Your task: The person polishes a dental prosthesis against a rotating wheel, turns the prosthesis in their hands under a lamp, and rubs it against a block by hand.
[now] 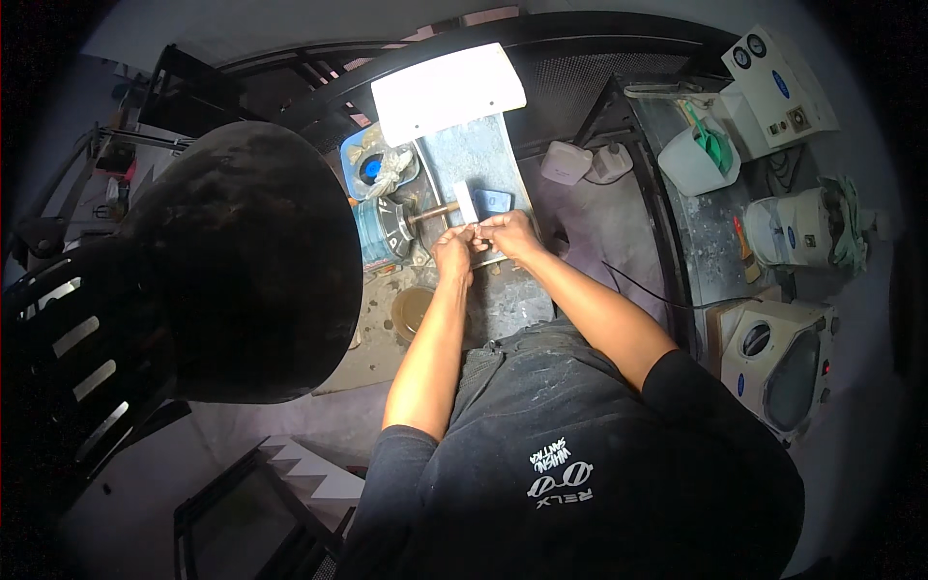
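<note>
My left hand [451, 254] and my right hand [512, 235] meet at the fingertips, both pinched closed. What they hold, if anything, is too small to make out. Just beyond the fingertips stands a white grinding wheel [466, 201], mounted on a brown shaft [435, 214]. The shaft comes from a round, blue-green motor housing [381, 232] with a dark dial face, to the left. Right behind the fingers lies a small device with a lit bluish screen [493, 201].
A black lamp shade [253, 261] fills the left side. Behind the wheel is a white panel [449, 92]; a blue basin [356, 158] stands left of it. A brown bowl [414, 309] sits beside my left forearm. Machines and a white tub [698, 159] line the right bench.
</note>
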